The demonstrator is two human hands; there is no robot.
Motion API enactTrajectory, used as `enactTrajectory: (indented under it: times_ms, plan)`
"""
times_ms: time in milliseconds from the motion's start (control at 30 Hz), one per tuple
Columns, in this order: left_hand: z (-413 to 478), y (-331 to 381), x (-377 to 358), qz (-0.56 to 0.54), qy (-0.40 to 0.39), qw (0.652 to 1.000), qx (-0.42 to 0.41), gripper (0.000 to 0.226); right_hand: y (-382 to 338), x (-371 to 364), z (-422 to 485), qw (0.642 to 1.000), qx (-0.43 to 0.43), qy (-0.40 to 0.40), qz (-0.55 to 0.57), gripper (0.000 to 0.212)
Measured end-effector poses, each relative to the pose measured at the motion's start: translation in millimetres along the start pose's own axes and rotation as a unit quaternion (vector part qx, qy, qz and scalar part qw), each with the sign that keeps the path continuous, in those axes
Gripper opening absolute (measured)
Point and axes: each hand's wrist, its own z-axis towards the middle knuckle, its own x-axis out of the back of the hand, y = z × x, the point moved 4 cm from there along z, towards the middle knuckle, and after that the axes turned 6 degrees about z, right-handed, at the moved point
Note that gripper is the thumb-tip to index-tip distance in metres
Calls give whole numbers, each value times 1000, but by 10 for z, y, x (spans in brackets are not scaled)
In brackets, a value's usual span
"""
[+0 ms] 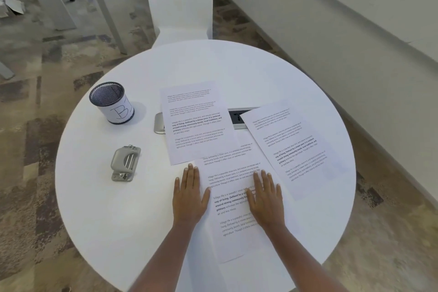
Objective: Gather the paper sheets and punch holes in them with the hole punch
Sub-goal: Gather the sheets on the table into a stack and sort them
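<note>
Three printed paper sheets lie spread on a round white table [113, 220]. The near sheet [227, 173] runs toward me. A second sheet [196, 123] overlaps its far end, and a third sheet [291, 147] lies to the right. My left hand [189, 194] rests flat, fingers apart, at the near sheet's left edge, mostly on the table. My right hand [265, 199] lies flat on the same sheet. Neither hand holds anything. A silver hole punch [125, 163] sits to the left of the sheets, apart from both hands.
A mesh pen cup [111, 102] with a white label stands at the table's far left. A metal power outlet panel [237, 117] in the table's middle is partly covered by the sheets. A white chair [180, 0] stands beyond the table. A wall runs along the right.
</note>
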Motion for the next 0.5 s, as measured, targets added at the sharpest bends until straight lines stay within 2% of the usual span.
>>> enactTrajectory:
  times_ms: [100,267,400,500]
  plan:
    - [22,-24,-34,-1,-5,1000,-2,65,52,138,24,999,16,40,-16,51]
    - [49,-61,-40,-18,13,1000,-2,72,375,412,151,997,-6,62,-37,62]
    - [44,-5,-78,-35,19,998,-39,97,784,487,267,996,-65,6,-65,65]
    - [36,28,-208,-24,-12,998,-58,110,979,501,290,994,-90,-28,-56,68]
